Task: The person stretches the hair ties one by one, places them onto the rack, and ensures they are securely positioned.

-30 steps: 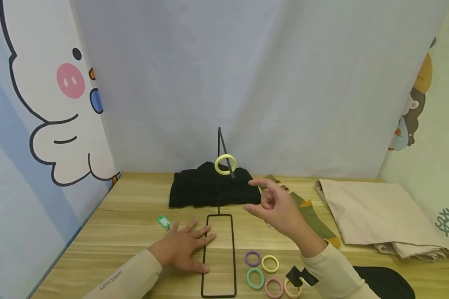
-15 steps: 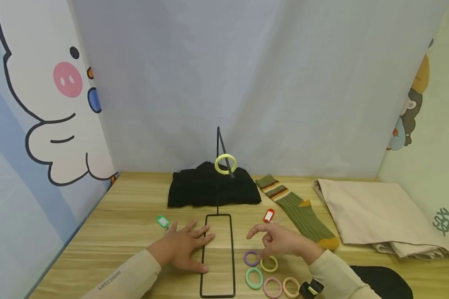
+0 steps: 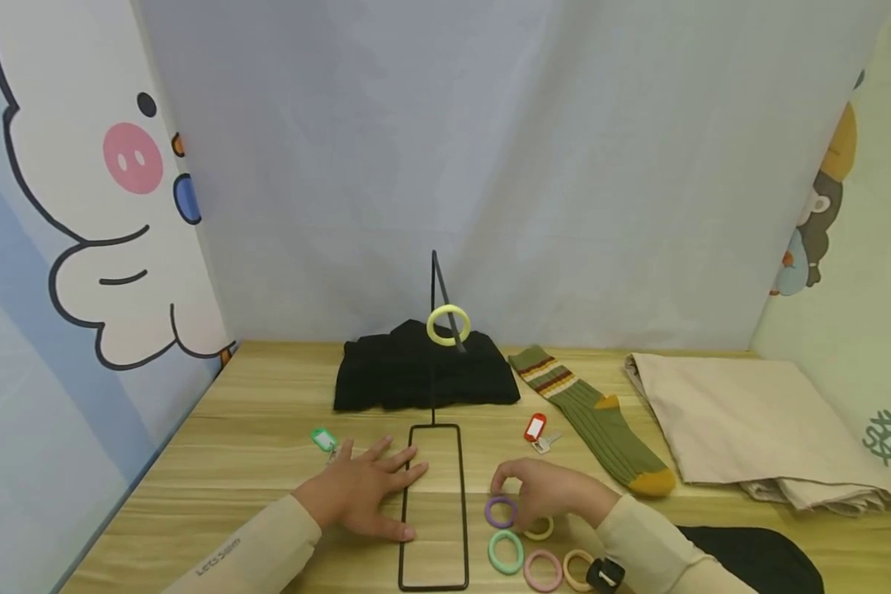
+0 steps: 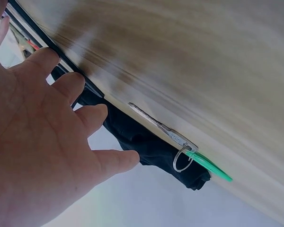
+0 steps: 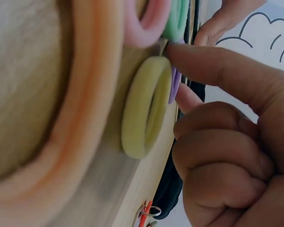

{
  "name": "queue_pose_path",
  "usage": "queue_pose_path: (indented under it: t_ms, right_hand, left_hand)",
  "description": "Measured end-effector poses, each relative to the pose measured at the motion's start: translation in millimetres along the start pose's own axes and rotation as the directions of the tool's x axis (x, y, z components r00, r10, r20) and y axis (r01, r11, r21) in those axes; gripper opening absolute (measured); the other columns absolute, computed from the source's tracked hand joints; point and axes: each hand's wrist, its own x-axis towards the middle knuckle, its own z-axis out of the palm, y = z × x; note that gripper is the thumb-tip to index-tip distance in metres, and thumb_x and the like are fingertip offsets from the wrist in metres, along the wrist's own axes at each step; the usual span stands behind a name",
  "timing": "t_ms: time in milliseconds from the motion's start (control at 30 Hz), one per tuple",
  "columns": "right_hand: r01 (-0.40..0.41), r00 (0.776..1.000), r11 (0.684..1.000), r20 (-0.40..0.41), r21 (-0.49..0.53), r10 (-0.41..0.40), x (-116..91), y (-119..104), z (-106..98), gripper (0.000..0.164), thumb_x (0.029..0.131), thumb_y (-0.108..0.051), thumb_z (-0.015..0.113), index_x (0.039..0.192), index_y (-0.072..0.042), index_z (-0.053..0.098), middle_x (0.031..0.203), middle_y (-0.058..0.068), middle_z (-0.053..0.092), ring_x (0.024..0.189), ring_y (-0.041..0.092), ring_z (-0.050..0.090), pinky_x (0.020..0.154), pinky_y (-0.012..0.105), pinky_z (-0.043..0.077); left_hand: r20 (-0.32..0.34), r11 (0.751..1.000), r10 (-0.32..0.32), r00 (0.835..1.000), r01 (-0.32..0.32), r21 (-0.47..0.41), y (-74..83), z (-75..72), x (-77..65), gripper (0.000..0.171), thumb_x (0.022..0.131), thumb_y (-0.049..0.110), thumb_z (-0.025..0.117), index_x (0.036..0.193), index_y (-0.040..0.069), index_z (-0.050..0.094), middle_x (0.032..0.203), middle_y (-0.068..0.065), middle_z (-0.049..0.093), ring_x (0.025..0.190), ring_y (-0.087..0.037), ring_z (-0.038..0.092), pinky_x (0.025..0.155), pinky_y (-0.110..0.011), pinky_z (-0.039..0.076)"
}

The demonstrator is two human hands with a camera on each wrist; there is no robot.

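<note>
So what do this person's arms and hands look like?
Both arms wear long, cream-coloured sleeves. The left sleeve carries small dark lettering along the forearm, too blurred to read surely. The left hand and right hand are bare, without gloves. By the cuff of the right sleeve sits a small black object.

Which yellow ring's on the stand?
The far yellow ring, hanging on the black wire stand; the near yellow ring sits off it, by the right hand.
</note>
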Motion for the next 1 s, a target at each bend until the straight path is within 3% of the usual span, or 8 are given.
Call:
queue_pose_path:
  t_ms: [233, 567, 833, 933, 1000]
  right_hand:
    - [-0.035, 0.999, 0.996, -0.033, -0.081, 0.032, 1.0, -6.1, 5.2, 0.035, 0.063, 0.012, 0.064, 0.089, -0.009, 0.056, 0.053, -0.008, 0.034, 0.046, 0.005, 0.03, 0.046, 0.018, 0.028]
    - [-0.02, 1.0, 0.999, 0.0, -0.039, 0.02, -8.9, -12.8, 1.5, 0.024, 0.081, -0.001, 0.065, 0.099, -0.013, 0.055, 0.047, -0.009, 0.03, 0.04, 0.005, 0.022, 0.041, 0.019, 0.025]
    - [0.106, 0.994, 0.994, 0.002, 0.035, -0.106, -26.4, -38.4, -2.6, 0.022, 0.088, -0.007, 0.061, 0.108, -0.012, 0.053, 0.047, -0.008, 0.029, 0.039, 0.004, 0.023, 0.043, 0.018, 0.029]
    - [0.195, 0.979, 0.98, -0.067, 0.033, -0.192, -34.6, -54.1, -3.6, 0.022, 0.089, -0.011, 0.061, 0.11, -0.011, 0.052, 0.049, -0.009, 0.028, 0.04, 0.002, 0.024, 0.045, 0.017, 0.031]
    - [0.269, 0.954, 0.963, -0.143, 0.011, -0.264, -41.2, -66.3, -3.3, 0.024, 0.09, -0.014, 0.061, 0.112, -0.011, 0.051, 0.05, -0.01, 0.027, 0.041, 0.0, 0.024, 0.046, 0.017, 0.032]
  left_hand:
    - [0.01, 1.0, -0.001, 1.0, 0.001, 0.006, -0.9, 0.6, 0.2, 0.085, 0.076, 0.076, 0.046, 0.146, 0.036, 0.023, 0.155, 0.006, 0.017, 0.144, -0.03, 0.011, 0.103, -0.07, 0.01]
    - [0.017, 1.0, 0.002, 1.0, -0.002, 0.006, -2.1, 2.5, 1.9, 0.086, 0.074, 0.078, 0.045, 0.146, 0.037, 0.023, 0.156, 0.006, 0.016, 0.144, -0.031, 0.01, 0.103, -0.07, 0.01]
    - [0.017, 1.0, 0.001, 1.0, -0.001, 0.001, -0.8, 1.1, 0.8, 0.086, 0.075, 0.077, 0.046, 0.146, 0.036, 0.023, 0.156, 0.006, 0.017, 0.144, -0.031, 0.01, 0.103, -0.07, 0.01]
    - [0.015, 1.0, -0.004, 1.0, 0.004, 0.003, -0.1, 0.5, 0.7, 0.085, 0.075, 0.077, 0.047, 0.146, 0.037, 0.024, 0.156, 0.006, 0.017, 0.144, -0.031, 0.011, 0.103, -0.07, 0.01]
    - [0.015, 1.0, -0.007, 1.0, 0.007, 0.006, 0.3, 0.4, 1.1, 0.086, 0.074, 0.077, 0.047, 0.146, 0.037, 0.024, 0.156, 0.006, 0.017, 0.144, -0.031, 0.011, 0.103, -0.07, 0.01]
